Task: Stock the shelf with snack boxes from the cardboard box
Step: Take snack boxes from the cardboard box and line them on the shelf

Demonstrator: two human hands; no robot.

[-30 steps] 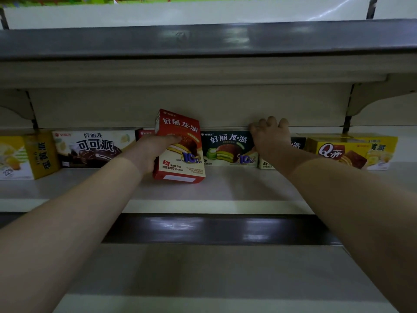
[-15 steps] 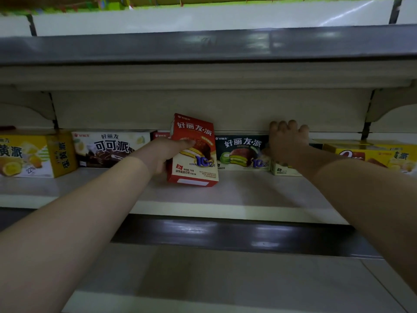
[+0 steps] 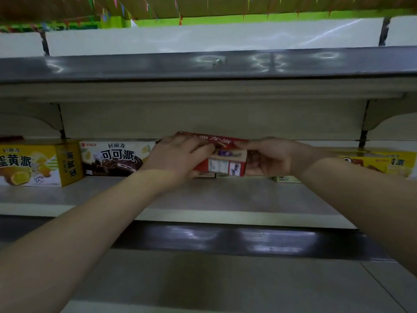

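Red snack box [image 3: 222, 154]: one, held. White cocoa-pie box [image 3: 112, 158]: one. Yellow boxes: two, far left [image 3: 38, 163] and far right [image 3: 383, 162]. Hands: two.

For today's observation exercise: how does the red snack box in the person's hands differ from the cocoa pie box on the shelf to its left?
The red box is red; the cocoa pie box is white and dark brown. The red box is gripped by the left hand and right hand; the cocoa pie box is untouched. The red box shows its top and side panel; the cocoa pie box shows its front. Both are lengthwise.
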